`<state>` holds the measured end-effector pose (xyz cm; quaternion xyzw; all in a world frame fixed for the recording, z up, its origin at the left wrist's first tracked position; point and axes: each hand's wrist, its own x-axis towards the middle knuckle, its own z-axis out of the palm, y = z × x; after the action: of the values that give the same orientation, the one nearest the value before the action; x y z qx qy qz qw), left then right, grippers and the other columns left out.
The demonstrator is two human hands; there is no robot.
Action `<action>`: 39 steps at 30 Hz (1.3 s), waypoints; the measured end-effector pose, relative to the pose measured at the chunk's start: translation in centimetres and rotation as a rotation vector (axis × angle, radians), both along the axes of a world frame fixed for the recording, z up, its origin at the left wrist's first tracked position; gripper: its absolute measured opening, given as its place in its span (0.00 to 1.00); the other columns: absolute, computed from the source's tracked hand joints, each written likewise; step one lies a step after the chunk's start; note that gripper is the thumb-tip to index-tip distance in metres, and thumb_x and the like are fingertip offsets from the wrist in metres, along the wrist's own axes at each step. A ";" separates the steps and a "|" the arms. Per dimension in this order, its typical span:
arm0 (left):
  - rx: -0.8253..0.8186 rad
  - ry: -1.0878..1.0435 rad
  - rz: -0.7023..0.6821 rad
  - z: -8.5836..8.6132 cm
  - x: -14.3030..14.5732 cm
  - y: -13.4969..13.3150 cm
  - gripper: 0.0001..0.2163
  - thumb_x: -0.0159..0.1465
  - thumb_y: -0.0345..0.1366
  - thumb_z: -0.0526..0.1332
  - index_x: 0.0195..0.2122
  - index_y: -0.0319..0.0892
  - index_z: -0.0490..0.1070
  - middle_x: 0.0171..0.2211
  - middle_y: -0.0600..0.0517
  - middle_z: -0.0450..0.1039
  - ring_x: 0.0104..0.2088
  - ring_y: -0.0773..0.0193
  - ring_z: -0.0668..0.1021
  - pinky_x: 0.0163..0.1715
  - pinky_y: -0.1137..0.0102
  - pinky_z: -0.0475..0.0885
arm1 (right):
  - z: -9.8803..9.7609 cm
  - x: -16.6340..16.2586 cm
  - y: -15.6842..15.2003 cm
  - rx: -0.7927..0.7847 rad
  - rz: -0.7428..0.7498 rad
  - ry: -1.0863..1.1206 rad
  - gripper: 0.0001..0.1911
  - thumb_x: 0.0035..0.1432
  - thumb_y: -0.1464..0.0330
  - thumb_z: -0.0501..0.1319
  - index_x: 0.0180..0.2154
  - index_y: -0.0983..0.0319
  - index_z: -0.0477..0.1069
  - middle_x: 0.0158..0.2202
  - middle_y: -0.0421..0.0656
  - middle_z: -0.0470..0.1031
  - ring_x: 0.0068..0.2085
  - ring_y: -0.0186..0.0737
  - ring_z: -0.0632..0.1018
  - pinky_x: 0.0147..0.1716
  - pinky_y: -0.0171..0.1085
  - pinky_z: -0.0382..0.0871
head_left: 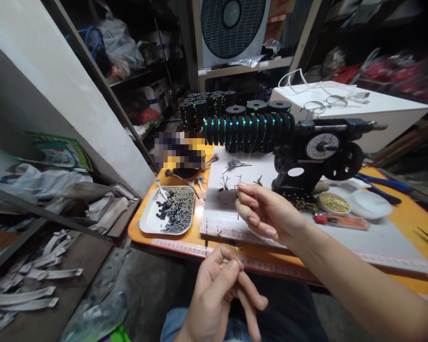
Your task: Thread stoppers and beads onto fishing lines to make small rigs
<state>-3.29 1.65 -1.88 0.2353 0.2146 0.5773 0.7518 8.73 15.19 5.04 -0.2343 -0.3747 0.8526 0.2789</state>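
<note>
My left hand (223, 294) is low in front of the orange table (171, 240), thumb and forefinger pinched on a tiny piece I cannot make out. My right hand (266, 213) hovers over the white work sheet (306, 232), fingers curled and pinched together near a fine thread; what it holds is too small to see. Small dark hook-like pieces (235, 178) lie scattered on the sheet just beyond it. A black hand-cranked winding device (317, 152) with a row of green-threaded black spools (249, 130) stands behind.
A white tray (150, 223) with several small dark parts sits at the table's left end. A small dish of gold beads (333, 203), a white lid (371, 203) and blue-handled pliers (385, 183) lie at right. Cluttered shelves and paper strips (39, 275) fill the left.
</note>
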 end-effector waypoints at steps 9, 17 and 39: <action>0.003 0.059 0.081 -1.6 0.3 -0.6 0.06 0.70 0.37 0.52 0.35 0.43 0.59 0.18 0.53 0.78 0.15 0.65 0.78 0.12 0.79 0.68 | 0.1 -0.1 -0.3 0.033 -0.005 -0.020 0.22 0.60 0.57 0.58 0.20 0.61 0.55 0.13 0.34 0.67 0.06 0.22 0.58 0.04 0.22 0.46; 0.459 1.493 0.567 0.5 -2.1 0.8 0.06 0.65 0.29 0.58 0.37 0.44 0.74 0.46 0.45 0.73 0.49 0.54 0.73 0.51 0.57 0.68 | 0.7 0.7 -0.1 0.170 0.019 -0.082 0.23 0.61 0.57 0.60 0.20 0.64 0.61 0.16 0.42 0.73 0.08 0.22 0.62 0.06 0.21 0.51; 0.215 0.601 0.120 4.4 -1.4 4.6 0.10 0.67 0.39 0.58 0.30 0.41 0.65 0.25 0.54 0.67 0.27 0.67 0.69 0.32 0.71 0.66 | 0.5 0.1 -0.6 0.072 0.067 -0.054 0.23 0.60 0.58 0.58 0.18 0.62 0.58 0.10 0.37 0.67 0.06 0.23 0.59 0.05 0.21 0.47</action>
<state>-4.65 6.27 2.55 0.4602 0.3782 0.5449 0.5902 8.80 14.58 5.56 -0.2342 -0.4203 0.8408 0.2482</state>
